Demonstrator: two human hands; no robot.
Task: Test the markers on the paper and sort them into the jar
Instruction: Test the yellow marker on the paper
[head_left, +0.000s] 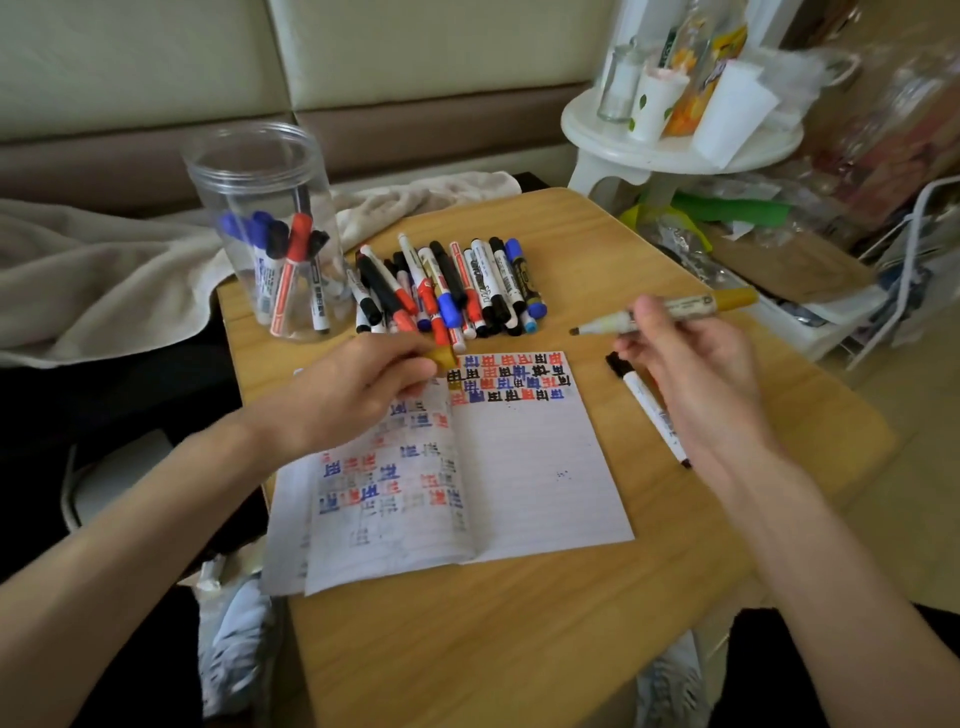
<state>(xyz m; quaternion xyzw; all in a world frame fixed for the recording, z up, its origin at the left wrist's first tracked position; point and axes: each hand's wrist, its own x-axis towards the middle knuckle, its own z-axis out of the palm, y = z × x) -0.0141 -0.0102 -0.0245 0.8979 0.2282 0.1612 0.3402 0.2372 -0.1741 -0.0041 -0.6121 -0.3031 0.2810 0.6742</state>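
Observation:
An open lined notebook (530, 467) lies on the wooden table (519, 623), its pages covered with red, blue and black test marks. My right hand (685, 374) holds an uncapped gold marker (675, 310) above the table, tip pointing left. My left hand (353, 395) rests on the notebook's upper left and grips the gold cap (444, 358). A pile of markers (447, 291) lies behind the notebook. At the back left stands a clear plastic jar (260, 171) holding several markers. One black-capped white marker (647, 400) lies under my right hand.
A beige blanket (104, 280) lies on the sofa left of the table. A white round stand (675, 140) with cups and bottles is at the back right, with bags and clutter (779, 244) beside it. Shoes (234, 639) show below the table edge.

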